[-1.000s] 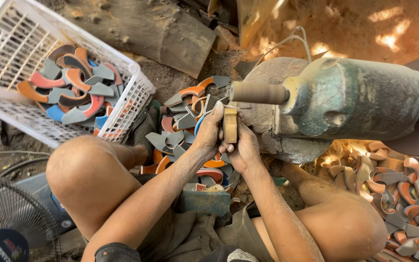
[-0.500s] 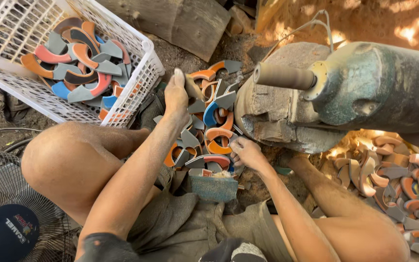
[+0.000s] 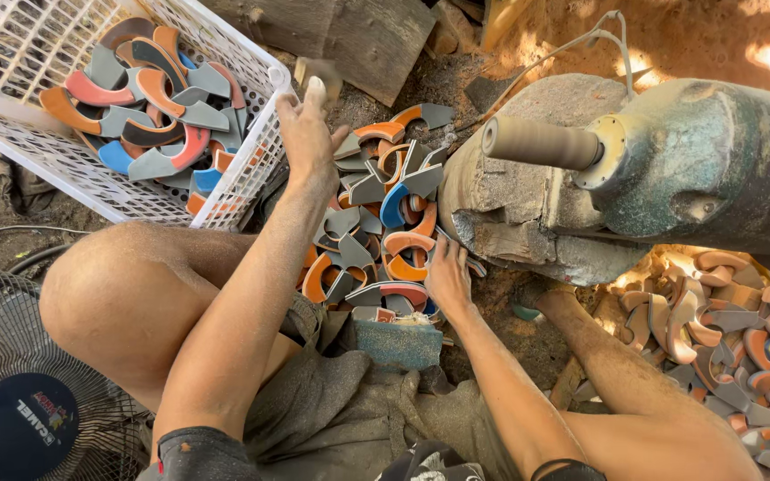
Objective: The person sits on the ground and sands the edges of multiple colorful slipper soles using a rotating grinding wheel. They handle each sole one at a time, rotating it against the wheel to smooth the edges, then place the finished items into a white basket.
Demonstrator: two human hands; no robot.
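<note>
Left hand [image 3: 307, 134] is spread, fingers loose, holding nothing, raised at the near corner rim of the white plastic basket [image 3: 251, 169]; a blurred pale piece [image 3: 318, 76] sits just past its fingertips, contact unclear. Right hand [image 3: 446, 274] is flat, fingers down on the pile of curved pieces [image 3: 376, 223]; whether it pinches one cannot be told. Pile of orange, grey and blue crescents lies on the ground right of the basket, touching its wall, packed between the basket and the stone block [image 3: 510, 214]. Grinder motor [image 3: 715, 169] rests on the block, its sanding spindle [image 3: 541, 142] pointing toward the basket, open gap under the tip above the pile. More crescents lie inside the basket. Second heap [image 3: 733, 330] lies far right of the basket, beyond the right leg. Fan [image 3: 28, 401] sits below the basket, beside the left knee.
</note>
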